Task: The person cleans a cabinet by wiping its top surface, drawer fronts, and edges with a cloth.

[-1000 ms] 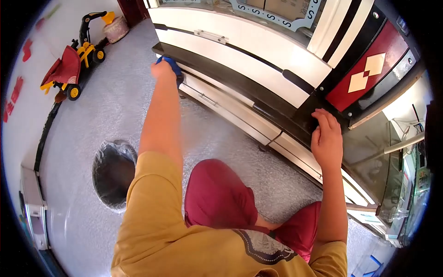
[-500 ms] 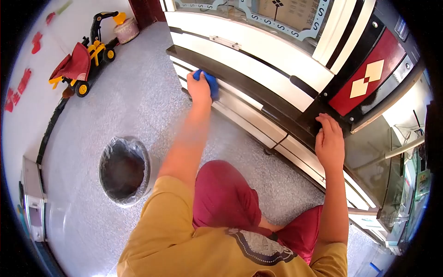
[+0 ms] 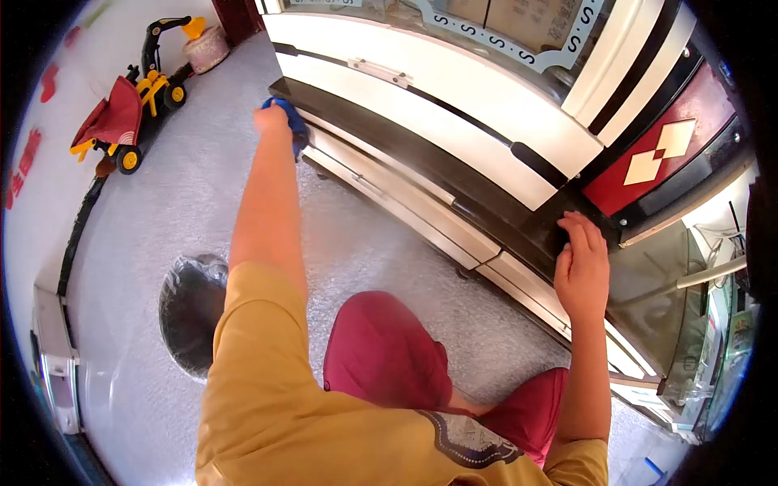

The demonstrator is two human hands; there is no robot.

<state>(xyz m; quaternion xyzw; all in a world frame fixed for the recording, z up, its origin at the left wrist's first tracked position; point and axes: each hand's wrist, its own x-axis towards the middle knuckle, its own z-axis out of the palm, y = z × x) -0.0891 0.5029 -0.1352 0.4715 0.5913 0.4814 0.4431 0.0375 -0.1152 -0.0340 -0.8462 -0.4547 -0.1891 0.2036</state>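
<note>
My left hand [image 3: 271, 120] is closed on a blue cloth [image 3: 292, 125] at the far left end of the cabinet, against the edge by the drawer fronts. Below the dark ledge [image 3: 389, 150] run the pale drawers [image 3: 405, 198]. On the ledge's right part rests my right hand [image 3: 582, 257], its fingers loosely bent and apart, holding nothing. Part of the cloth is hidden behind my left hand.
A lined bin [image 3: 191, 316] stands on the floor at the left, partly behind my left sleeve. A toy digger truck [image 3: 121, 117] is by the left wall, near a round pink tub [image 3: 206, 50]. Glass shelving [image 3: 705, 324] is at the right.
Over the last half second my left hand has moved with the cloth leftward along the drawer fronts to the cabinet's far end. My right hand has stayed on the ledge. The view has shifted slightly.
</note>
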